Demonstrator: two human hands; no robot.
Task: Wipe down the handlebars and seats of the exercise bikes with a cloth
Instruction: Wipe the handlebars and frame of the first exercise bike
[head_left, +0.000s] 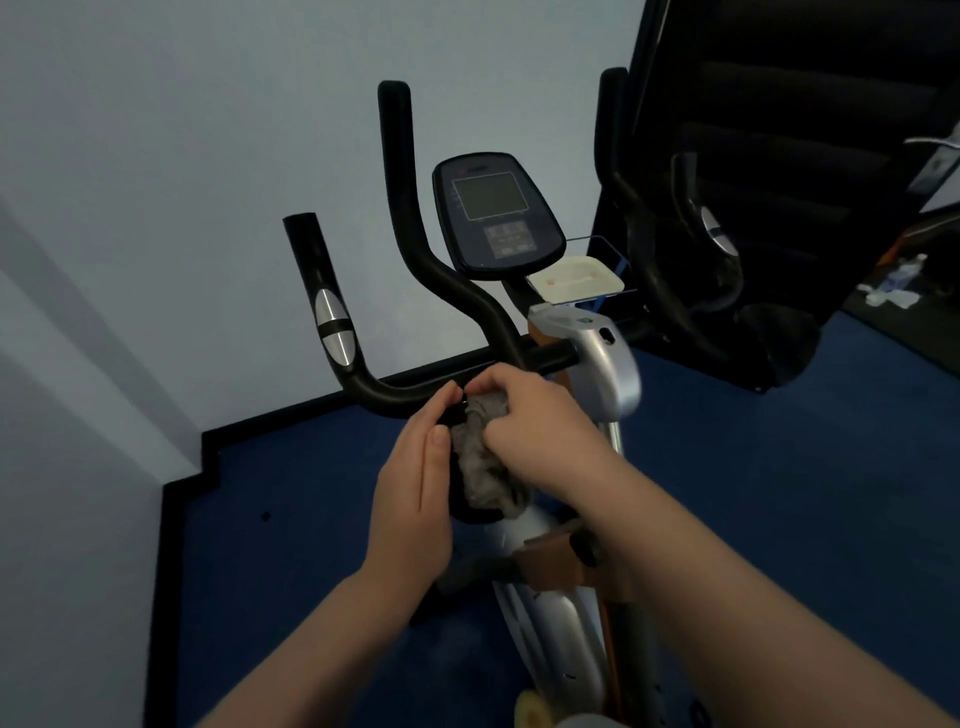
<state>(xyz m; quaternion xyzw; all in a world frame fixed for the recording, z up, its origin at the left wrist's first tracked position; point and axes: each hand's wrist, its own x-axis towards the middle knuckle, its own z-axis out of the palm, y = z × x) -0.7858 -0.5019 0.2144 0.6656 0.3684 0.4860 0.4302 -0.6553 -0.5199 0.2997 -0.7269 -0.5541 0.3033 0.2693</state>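
Both hands met at the handlebar (415, 397); my right hand (535, 415) bunched the cloth (485, 467) for wiping; my left hand (415, 493) lay flat-fingered alongside, steadying.

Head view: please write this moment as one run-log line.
right hand: grips cloth at handlebar | left hand: fingers straight, beside cloth | console: untouched

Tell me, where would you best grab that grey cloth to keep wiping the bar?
Probably its bunched upper part, from above, where the right hand already grips the grey cloth against the handlebar. The loose lower folds hang free and would likely slip.
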